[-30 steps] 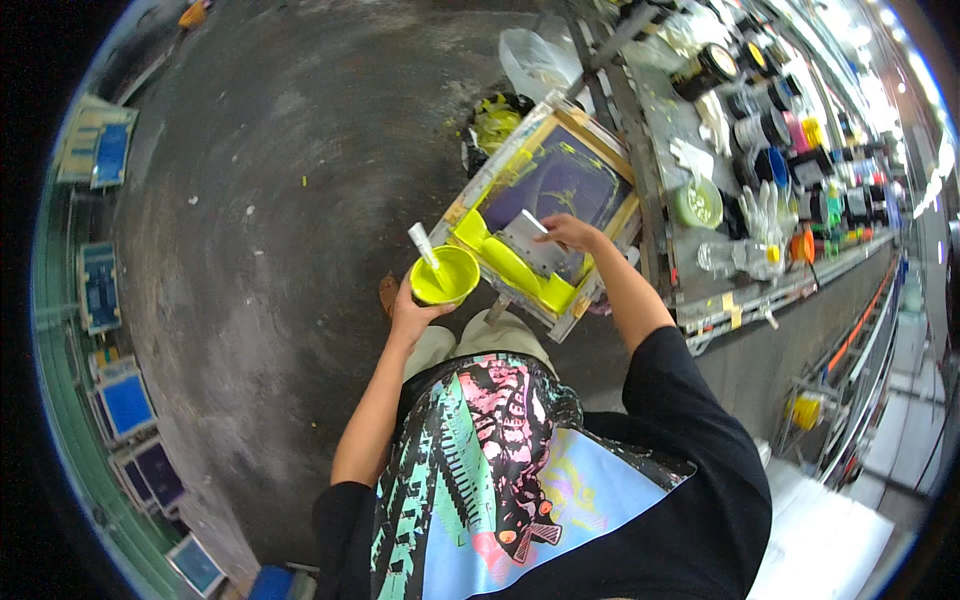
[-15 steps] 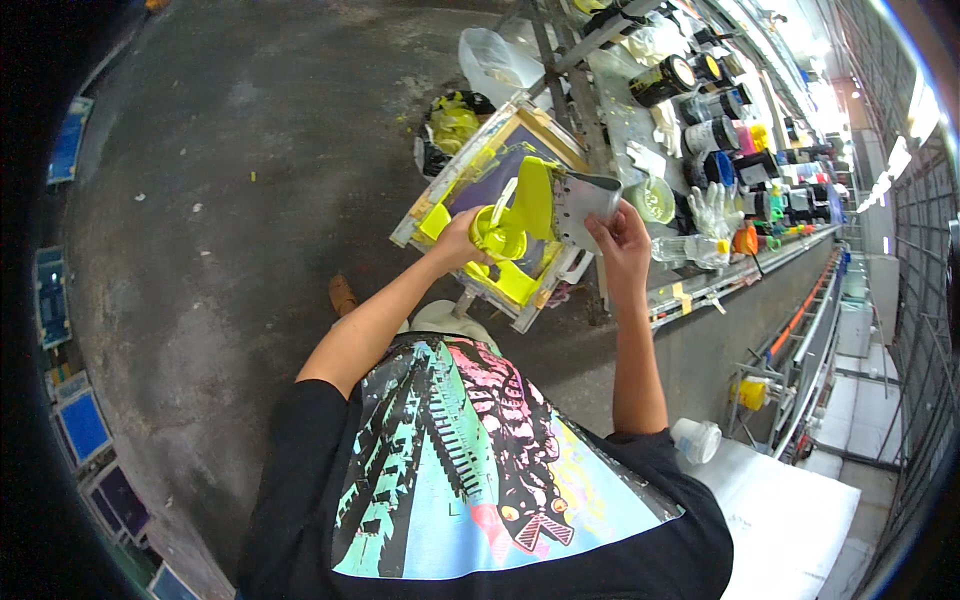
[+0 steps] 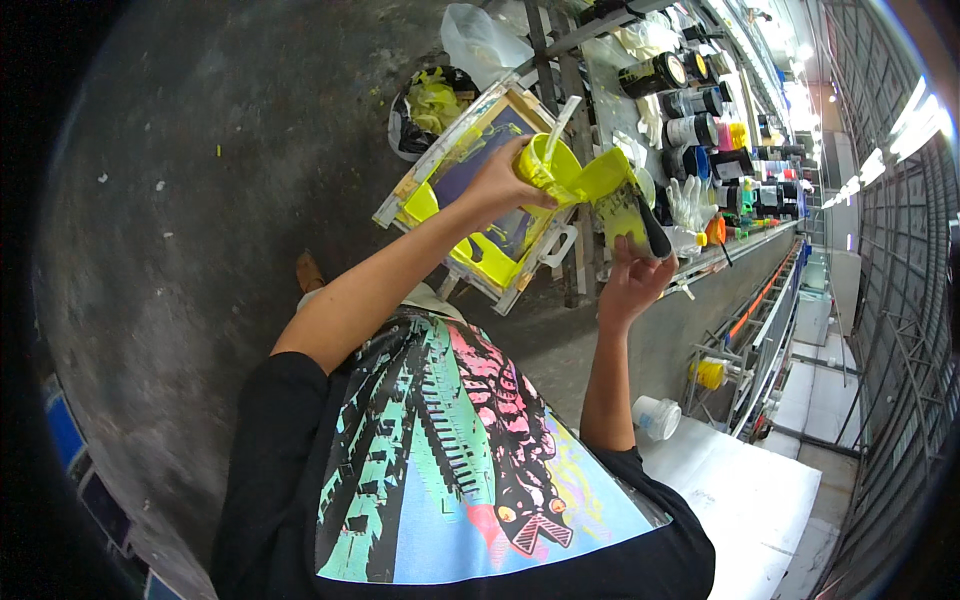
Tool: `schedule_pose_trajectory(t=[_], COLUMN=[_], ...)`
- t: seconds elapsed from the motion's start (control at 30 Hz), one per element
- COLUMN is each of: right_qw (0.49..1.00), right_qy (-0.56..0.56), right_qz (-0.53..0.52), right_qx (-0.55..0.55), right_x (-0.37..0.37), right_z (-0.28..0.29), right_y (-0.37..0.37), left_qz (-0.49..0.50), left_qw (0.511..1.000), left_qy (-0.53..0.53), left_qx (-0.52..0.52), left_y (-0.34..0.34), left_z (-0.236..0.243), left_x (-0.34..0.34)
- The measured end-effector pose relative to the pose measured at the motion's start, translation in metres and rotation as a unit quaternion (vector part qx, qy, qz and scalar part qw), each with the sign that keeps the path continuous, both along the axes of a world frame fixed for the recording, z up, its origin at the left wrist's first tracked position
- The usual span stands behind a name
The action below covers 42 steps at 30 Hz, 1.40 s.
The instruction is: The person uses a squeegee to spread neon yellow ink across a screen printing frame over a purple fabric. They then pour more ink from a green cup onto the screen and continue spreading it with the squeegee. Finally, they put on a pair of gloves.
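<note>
My left hand (image 3: 505, 183) is closed round a yellow cup (image 3: 540, 182) that holds bright yellow ink, with a pale stick (image 3: 562, 130) standing up out of it. Beside it, my right hand (image 3: 637, 280) grips a tilted container (image 3: 622, 215), smeared with the same yellow and dark along one side. Yellow ink bridges the cup's rim and the container's near end. Below and left of both hands lies a screen printing frame (image 3: 502, 300), its purple mesh partly covered by yellow ink.
A bench on the right carries several dark ink jars (image 3: 690, 130), white gloves (image 3: 690, 203) and a clear bottle (image 3: 685, 240). Behind the frame are a bin bag (image 3: 462, 85) with yellow waste and a clear plastic bag (image 3: 482, 45). A white tub (image 3: 655, 418) stands on a white surface nearby.
The cup has risen to the right, off the frame, and now meets the container. The container has turned, showing its yellow-smeared side. My view has shifted slightly.
</note>
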State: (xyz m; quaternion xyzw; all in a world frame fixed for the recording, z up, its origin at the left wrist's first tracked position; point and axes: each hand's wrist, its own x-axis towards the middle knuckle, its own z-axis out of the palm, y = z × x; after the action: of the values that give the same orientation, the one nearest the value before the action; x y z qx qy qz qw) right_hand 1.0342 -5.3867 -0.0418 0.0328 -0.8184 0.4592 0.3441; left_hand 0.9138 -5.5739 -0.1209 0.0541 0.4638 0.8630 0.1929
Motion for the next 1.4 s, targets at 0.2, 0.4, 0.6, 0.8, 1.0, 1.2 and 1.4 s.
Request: schedule_pose_trajectory(t=[0.2, 0.4, 0.6, 0.8, 1.0, 1.2, 1.4], right_qw=[0.994, 0.984, 0.981, 0.978, 0.973, 0.973, 0.976], right_qy=[-0.047, -0.085, -0.03, -0.049, -0.055, -0.05, -0.145], right_qz=[-0.007, -0.017, 0.011, 0.021, 0.023, 0.025, -0.054], right_qx=[0.099, 0.159, 0.191, 0.201, 0.223, 0.223, 0.152], right_x=[-0.006, -0.011, -0.02, -0.018, -0.02, -0.022, -0.02], right_z=[-0.001, 0.002, -0.009, -0.01, -0.009, -0.007, -0.024], right_y=[-0.009, -0.01, 0.004, 0.013, 0.017, 0.018, 0.016], left_qz=[0.076, 0.127, 0.127, 0.186, 0.226, 0.214, 0.228], left_qw=[0.996, 0.985, 0.978, 0.963, 0.956, 0.963, 0.96], left_qy=[0.037, 0.076, 0.078, 0.121, 0.107, 0.097, 0.104], left_qx=[-0.031, -0.087, -0.145, -0.155, -0.152, -0.131, -0.125], left_y=[0.008, 0.004, -0.016, -0.033, -0.038, -0.042, -0.045], left_z=[-0.003, 0.003, 0.029, 0.041, 0.044, 0.04, 0.036], left_x=[-0.007, -0.009, 0.0, 0.011, 0.022, 0.024, 0.021])
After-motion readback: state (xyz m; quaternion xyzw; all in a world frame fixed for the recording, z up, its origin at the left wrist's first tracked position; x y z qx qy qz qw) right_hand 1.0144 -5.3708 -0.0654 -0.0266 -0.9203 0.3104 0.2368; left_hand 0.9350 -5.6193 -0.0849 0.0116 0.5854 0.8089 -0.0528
